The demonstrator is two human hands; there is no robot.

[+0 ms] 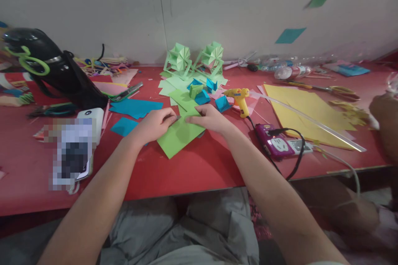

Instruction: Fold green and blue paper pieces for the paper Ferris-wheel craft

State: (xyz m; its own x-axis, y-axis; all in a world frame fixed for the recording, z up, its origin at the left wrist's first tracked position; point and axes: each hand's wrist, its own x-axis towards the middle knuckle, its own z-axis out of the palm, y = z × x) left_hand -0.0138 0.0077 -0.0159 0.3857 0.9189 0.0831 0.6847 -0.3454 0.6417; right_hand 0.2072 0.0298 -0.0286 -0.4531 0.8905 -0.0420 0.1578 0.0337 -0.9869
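A light-green sheet of paper (180, 137) lies at an angle on the red table before me, with another green strip (182, 98) reaching away from its far side. My left hand (158, 123) rests at the sheet's left side, fingertips pinched around a small, thin, dark-tipped thing too small to name. On the sheet's right part lies my right hand (209, 119), thumb and forefinger apart and touching the paper. Just beyond are folded blue paper pieces (202, 97) and a folded green piece (195, 90).
Two pale-green paper models (179, 59) stand by the wall. To the right are a yellow glue gun (239, 98), a purple power block (272, 140), yellow sheets (306, 116) and scissors (342, 92). Leftward: a phone (98, 122), blue paper (137, 108), a black bottle (52, 66). Another person's arm (385, 120) is far right.
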